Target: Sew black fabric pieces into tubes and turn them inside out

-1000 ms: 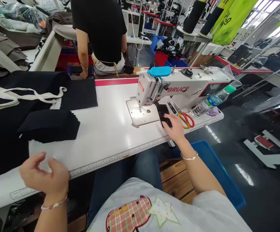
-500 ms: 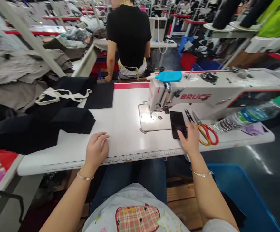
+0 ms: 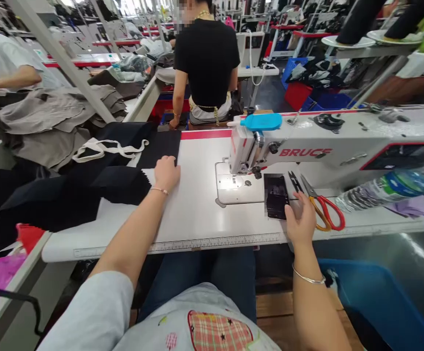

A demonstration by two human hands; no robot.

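My left hand point(image 3: 167, 174) reaches forward to the near right corner of a flat black fabric piece point(image 3: 166, 144); its fingers lie at the cloth's edge, fingertips partly hidden, with no grip visible. My right hand point(image 3: 301, 222) rests on the sewing table beside a dark phone point(image 3: 276, 196), thumb near the phone's lower right edge and fingers apart. Just right of that hand lie scissors point(image 3: 331, 213) with red and yellow handles, and small black thread snips point(image 3: 295, 181). The white sewing machine point(image 3: 307, 139) stands behind the phone, a blue tool point(image 3: 263, 122) on its head.
Black fabric stacks point(image 3: 54, 195) and a cream strap point(image 3: 109, 148) cover the table's left. A water bottle point(image 3: 391, 187) lies at the right. A ruler strip point(image 3: 215, 242) runs along the front edge. A blue bin point(image 3: 383, 292) stands below right. A person in black point(image 3: 207, 58) sits ahead.
My left hand has moved forward and right, from the table's front to the black fabric piece. My right hand has eased off the phone to its right side. The view has shifted slightly.
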